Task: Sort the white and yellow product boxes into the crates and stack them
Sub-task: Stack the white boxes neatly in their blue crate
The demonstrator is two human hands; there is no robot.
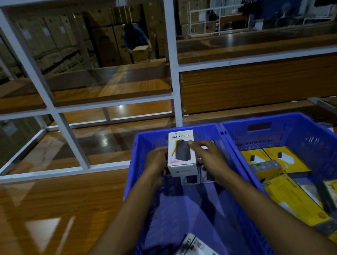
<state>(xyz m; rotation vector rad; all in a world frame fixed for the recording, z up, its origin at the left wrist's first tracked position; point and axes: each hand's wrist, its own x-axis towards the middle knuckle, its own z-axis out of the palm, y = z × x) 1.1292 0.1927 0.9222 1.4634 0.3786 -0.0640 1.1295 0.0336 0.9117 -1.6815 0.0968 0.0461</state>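
Two blue plastic crates stand side by side on a glossy wooden table. Over the far end of the left crate (pixel 133 155) I hold a white box (pixel 180 151) printed "HALLEY 20K"; my left hand (pixel 156 162) grips its left side and my right hand (pixel 208 154) its right side. It rests on other white boxes (pixel 190 179) stacked at the crate's far wall. More white boxes (pixel 196 253) lie loose at the near end. The right crate (pixel 308 127) holds several yellow boxes (pixel 294 200), some lying flat, some tilted.
The wooden table (pixel 46 224) stretches bare to the left of the crates. Behind them a white metal frame (pixel 70 140) with glass panels and wooden shelves rises. Through the glass, a person bends over a cardboard box (pixel 140 52) among stacked cartons.
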